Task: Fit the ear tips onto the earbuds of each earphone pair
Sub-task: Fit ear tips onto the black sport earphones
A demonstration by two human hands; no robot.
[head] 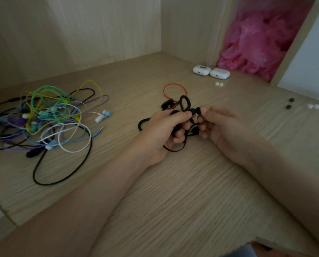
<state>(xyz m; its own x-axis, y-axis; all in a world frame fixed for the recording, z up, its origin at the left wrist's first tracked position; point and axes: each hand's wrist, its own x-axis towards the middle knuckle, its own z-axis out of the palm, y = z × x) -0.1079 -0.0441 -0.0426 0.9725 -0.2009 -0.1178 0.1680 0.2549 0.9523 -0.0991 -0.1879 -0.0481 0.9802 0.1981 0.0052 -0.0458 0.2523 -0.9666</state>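
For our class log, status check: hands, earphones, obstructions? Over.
Left hand grips the black earphones. Right hand pinches the earbud end. Nothing in the way; coloured tangle lies apart, left.

No text, brand, number or sign is showing legibly anywhere here. Only 1 marking is standing out: a small dark mark [203, 67] is sitting on the lid of a white case [198, 71], 1 of 2 lying side by side on the wooden surface near the back wall. The mark is blurring into a smudge, so no letter or figure is coming through. The second white case [219, 73], touching the first, is showing only a small dark spot on its front, too small to tell.
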